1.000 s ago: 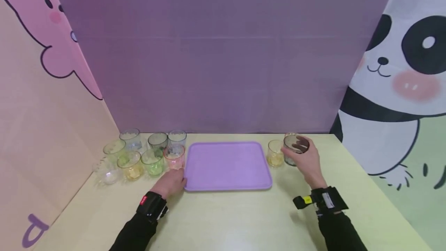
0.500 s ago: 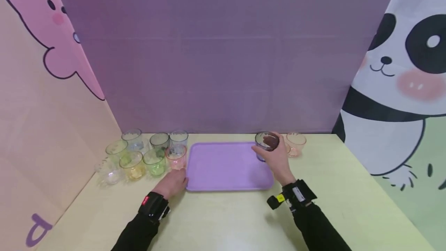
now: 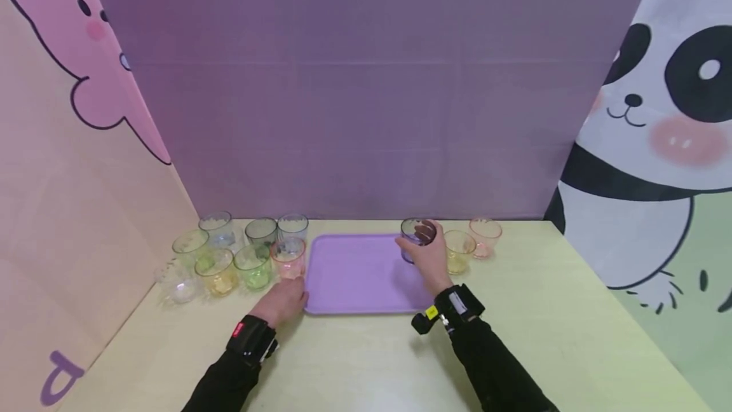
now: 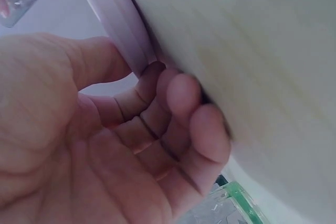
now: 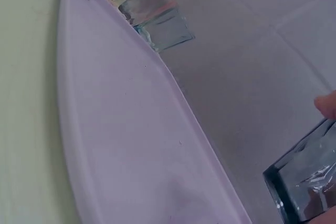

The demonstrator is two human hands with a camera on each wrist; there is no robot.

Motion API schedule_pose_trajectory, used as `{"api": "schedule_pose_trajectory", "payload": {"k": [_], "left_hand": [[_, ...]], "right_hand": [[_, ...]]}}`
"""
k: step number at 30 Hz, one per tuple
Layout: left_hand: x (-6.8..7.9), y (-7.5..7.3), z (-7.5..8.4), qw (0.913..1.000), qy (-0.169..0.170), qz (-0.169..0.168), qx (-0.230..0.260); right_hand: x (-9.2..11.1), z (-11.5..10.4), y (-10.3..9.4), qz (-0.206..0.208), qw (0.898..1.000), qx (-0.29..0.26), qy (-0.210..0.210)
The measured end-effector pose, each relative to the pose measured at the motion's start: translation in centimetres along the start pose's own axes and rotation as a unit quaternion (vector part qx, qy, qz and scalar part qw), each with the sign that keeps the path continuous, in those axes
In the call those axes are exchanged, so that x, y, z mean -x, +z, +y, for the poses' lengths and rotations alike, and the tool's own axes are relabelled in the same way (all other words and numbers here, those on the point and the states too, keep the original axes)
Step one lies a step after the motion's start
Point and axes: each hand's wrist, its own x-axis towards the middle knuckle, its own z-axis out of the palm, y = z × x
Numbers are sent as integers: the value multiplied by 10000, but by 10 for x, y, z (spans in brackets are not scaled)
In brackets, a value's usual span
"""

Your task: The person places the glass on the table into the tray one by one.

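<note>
My left hand (image 3: 281, 302) pinches the front left corner of a purple tray (image 3: 354, 278). In the left wrist view its thumb lies on the tray rim (image 4: 118, 19) and a fingertip is under the edge. My right hand (image 3: 431, 266) grips a dark grey-tinted drinking glass (image 3: 408, 252), upright over the tray's back right part. The right wrist view shows only part of this glass (image 5: 310, 177), at the right edge, above the tray. The tray carries nothing else.
Left of the tray stand several tinted glasses, including a green glass (image 3: 253, 268), a pink glass (image 3: 288, 260) and an amber glass (image 3: 217, 274). To the right are a yellow glass (image 3: 459, 256) and a pale pink glass (image 3: 485, 240). A purple backdrop (image 3: 366, 94) rises behind.
My right hand has carried the dark glass leftward, from beside the yellow glass to over the tray. The pale pink glass behind it has come into view. My left hand stays at the corner.
</note>
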Motion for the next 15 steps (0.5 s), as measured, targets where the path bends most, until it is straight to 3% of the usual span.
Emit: {"api": "schedule_pose_trajectory", "payload": {"k": [11,15], "left_hand": [[1,-1,0,10000,-75,-28,49],[0,-2,-1,10000,-75,-25,18]], "right_hand": [[-20,22,17,558,9959,542,470],[-27,27,22,875,9915,850,454]]}}
